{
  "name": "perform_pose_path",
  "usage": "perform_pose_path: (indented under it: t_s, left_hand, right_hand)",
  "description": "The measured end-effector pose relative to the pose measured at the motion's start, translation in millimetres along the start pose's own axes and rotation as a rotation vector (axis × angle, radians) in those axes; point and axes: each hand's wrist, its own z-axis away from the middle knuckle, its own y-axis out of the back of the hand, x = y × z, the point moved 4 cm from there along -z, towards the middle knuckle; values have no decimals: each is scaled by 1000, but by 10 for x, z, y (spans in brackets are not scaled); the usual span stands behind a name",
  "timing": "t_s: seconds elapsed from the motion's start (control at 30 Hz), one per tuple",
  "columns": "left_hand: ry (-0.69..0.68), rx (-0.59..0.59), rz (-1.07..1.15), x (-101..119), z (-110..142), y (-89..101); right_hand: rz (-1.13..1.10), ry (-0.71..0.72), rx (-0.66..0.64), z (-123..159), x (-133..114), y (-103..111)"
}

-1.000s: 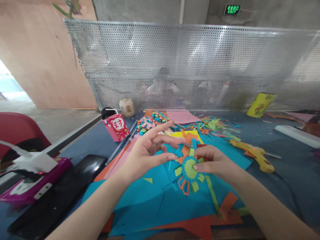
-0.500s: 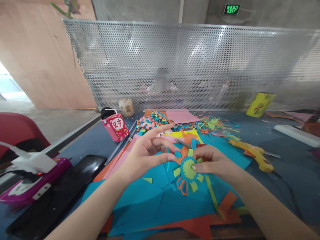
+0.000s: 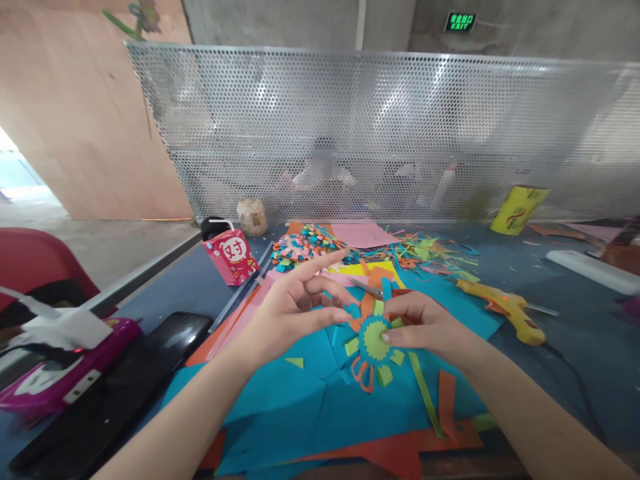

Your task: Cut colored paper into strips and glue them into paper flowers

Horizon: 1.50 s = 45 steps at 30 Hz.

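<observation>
My right hand pinches a paper flower at its right side, thumb on the light green disc with a jagged blue ring. Looped strips in green, orange and blue stick out around the ring. On the flower's upper left, my left hand closes thumb and middle finger on a petal loop, its index finger stretched out. Behind the flower lie scissors, partly hidden by my right hand. Blue paper sheets spread beneath both hands. A green strip and an orange strip lie near my right forearm.
A yellow glue gun with a cable lies right. Finished-looking paper loops and shredded scraps are piled behind. Left are a red drink carton, a black phone and a purple power strip. A perforated metal screen closes the back.
The orange strip near my right forearm has swung from slanted to nearly straight. Both hands keep their hold on the flower, almost unmoved.
</observation>
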Motion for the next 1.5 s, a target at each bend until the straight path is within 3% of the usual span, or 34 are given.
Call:
perform_pose_path:
  t_s: [0.2,0.57,0.87,1.13,1.27,1.4,1.5]
  left_hand:
    - [102,137,-50,-47,-56,77]
    - [188,175,-61,-161,-73,182]
    - [291,134,-86,-230,-72,174]
    - [281,124,-77,-244,-72,170]
    - [250,195,-81,-215,-79,206]
    - [273,355,-124,-223,-70,274]
    - [352,297,-108,-296,-63,215]
  right_hand:
    - [244,71,224,-14,-47,60]
    - [506,75,184,-33,-37,17]
    - [564,87,204,-37,-13,23]
    - [624,113,226,-21,-21,19]
    - [620,101,226,-30,-34,15]
    - [518,55,238,-54,29,50]
    - [436,51,331,-69,67,103]
